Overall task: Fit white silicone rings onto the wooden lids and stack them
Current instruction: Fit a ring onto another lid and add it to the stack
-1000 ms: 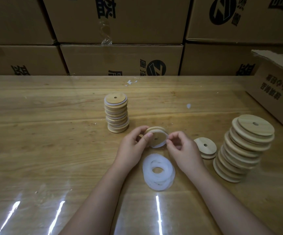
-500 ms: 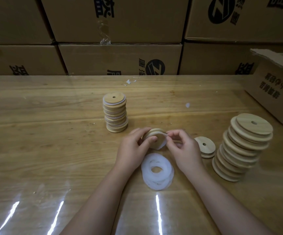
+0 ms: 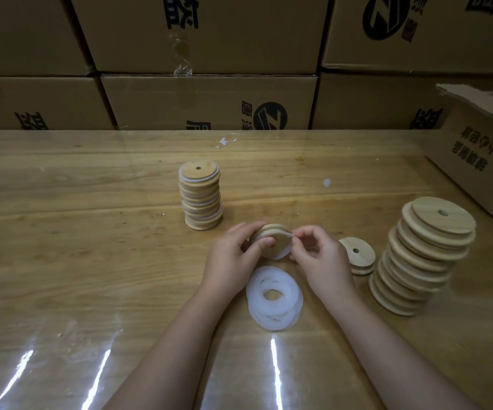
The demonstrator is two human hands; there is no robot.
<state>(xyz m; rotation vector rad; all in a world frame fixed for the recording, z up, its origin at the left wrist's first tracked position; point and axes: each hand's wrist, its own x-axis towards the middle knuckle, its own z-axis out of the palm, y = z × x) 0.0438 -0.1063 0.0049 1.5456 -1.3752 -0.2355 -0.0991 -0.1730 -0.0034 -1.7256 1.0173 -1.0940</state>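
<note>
Cardboard cartons (image 3: 207,37) stood stacked behind the long wooden table (image 3: 76,232), whose glossy clear covering threw back streaks of light; an opened box (image 3: 482,161) sat at the right edge. On that side leaned a tall stack of bare lids (image 3: 422,258), one loose lid (image 3: 356,255) just beside it. Farther back stood the finished stack (image 3: 202,199), white edges showing between the discs. A pile of white silicone rings (image 3: 274,297) lay between the person's forearms. Above it, the left hand (image 3: 233,258) gripped a wooden lid (image 3: 272,241) tilted on edge, while the right hand (image 3: 319,255) pinched the ring at its rim. Done well, I judged, the ring wanted walking round the groove bit by bit, the lid turning in the other hand, so no part puckered.
</note>
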